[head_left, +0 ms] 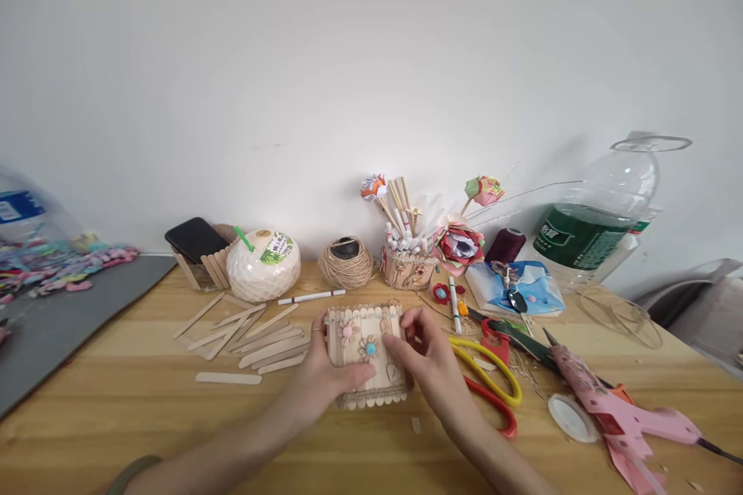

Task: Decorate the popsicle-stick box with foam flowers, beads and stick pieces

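Between my two hands is a popsicle-stick box (355, 394), its face trimmed with twine and set with a pink and a blue twine flower (370, 348). My left hand (325, 371) wraps its left side, thumb lying across the front. On the right side, my right hand (426, 348) grips the edge, with its thumb on the face near small twine leaf shapes. The fingers behind the box are partly hidden. Loose popsicle sticks (272, 348) lie left of the box. Close to my right hand are scissors with yellow and red handles (493, 371).
A pink glue gun (627, 414) and a round clear lid (572, 418) lie at right. Along the wall stand a phone (197, 238) in a stick holder, a white coconut (264, 267), a twine ball (347, 263), a decorated pen holder (409, 271) and a large plastic bottle (586, 236).
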{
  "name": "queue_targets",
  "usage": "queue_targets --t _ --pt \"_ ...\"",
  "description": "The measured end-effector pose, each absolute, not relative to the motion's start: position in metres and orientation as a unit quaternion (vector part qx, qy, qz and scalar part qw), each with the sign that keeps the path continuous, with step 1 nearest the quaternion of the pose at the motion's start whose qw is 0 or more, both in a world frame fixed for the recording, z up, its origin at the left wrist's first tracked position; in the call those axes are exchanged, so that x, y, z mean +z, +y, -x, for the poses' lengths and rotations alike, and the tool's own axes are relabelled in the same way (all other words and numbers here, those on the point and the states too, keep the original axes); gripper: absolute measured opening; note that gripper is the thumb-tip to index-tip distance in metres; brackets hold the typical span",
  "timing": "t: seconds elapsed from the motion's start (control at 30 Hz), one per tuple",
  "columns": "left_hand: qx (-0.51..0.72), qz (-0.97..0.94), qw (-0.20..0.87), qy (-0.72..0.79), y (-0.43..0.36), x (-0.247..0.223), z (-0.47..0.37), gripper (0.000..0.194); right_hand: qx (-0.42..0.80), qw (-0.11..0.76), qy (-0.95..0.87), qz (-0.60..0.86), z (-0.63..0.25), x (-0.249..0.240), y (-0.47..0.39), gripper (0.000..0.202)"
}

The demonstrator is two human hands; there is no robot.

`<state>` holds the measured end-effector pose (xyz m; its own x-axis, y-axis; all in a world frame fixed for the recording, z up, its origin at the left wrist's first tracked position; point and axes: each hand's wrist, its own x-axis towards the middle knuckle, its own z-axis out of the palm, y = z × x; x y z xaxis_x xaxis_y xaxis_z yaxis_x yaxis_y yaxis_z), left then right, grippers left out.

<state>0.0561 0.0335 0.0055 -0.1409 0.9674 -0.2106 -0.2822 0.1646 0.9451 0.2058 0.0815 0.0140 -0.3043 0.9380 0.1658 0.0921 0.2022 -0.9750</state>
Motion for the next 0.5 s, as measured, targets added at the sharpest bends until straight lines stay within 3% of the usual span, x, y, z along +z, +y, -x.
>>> queue_targets --t 0.1,0.5 --pt "0.566 -0.342 0.56 0.499 0.032 -0.002 -0.056 0.097 0.517 0.446 -0.611 0.401 -0.203 0.012 0.078 0.025" --pt "0.566 -0.346 0.59 0.46 0.026 -0.007 -0.059 0.111 0.57 0.484 -0.534 0.395 -0.198 0.016 0.071 0.03"
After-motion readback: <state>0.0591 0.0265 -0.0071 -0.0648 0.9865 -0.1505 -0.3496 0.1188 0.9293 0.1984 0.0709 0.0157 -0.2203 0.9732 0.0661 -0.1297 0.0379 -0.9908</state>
